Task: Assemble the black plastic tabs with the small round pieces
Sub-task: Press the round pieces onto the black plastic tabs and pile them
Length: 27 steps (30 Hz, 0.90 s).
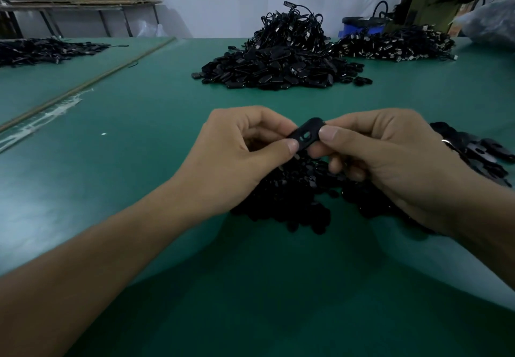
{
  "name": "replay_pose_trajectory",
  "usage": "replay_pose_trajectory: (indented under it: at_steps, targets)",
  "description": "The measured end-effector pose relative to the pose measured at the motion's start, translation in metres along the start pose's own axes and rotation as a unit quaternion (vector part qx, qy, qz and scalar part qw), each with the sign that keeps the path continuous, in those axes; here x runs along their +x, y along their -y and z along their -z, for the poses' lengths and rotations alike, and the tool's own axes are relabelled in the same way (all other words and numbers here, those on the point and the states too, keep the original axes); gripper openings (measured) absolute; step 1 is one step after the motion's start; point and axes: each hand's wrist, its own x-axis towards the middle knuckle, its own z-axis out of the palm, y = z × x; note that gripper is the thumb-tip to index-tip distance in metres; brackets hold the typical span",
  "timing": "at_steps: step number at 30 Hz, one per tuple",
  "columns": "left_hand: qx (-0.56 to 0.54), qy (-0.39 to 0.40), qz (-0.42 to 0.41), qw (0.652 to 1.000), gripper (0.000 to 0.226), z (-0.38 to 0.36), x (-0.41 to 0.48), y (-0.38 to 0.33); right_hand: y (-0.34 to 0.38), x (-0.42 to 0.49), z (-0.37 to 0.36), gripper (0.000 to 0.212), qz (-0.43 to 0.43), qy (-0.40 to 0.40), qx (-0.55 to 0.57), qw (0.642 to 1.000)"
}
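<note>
While pinched from both sides, held aloft

Spread beneath the tab and out past every side of it: a green mat. Well beyond the tab, piled highest: a far heap of black flat pieces with corded ones tangled on top. Beyond the tab and to its right: a cord heap with pale metal ends showing. Far off to the tab's left: a low scatter of more black parts. Directly under the tab, partly hidden by both palms: a pile of small dark rounded pieces, too blurred to tell apart. Right of the tab, behind the right wrist: flat black plates with holes, lying overlapped on the mat.

Reaching in from the tab's left: the left hand, fingers curled tight, thumb and forefinger closed on the tab's near-left end. Reaching in from its right: the right hand, thumb pressed on the top face at the far-right end, forefinger under it, remaining fingers curled below; cannot tell whether anything more lies inside them. Held between the two grips, clear of the pile and tilted up toward the right: the tab itself, black, rounded at its far end, with one cut-out near its middle. Cannot tell whether a round piece sits in that cut-out.
</note>
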Motion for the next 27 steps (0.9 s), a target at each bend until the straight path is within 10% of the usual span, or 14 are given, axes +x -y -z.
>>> replay_pose_trajectory:
  at_steps: [14, 27]
  targets:
    - [-0.056, -0.109, 0.065, 0.990, 0.013, 0.011, 0.008, 0.005, 0.001, -0.011, -0.007, 0.029, 0.104, 0.066, -0.434, 0.892]
    - [-0.028, -0.100, 0.061, 0.993, 0.017, 0.014, 0.010, 0.013, 0.006, -0.010, -0.005, 0.021, 0.100, 0.113, -0.428, 0.891]
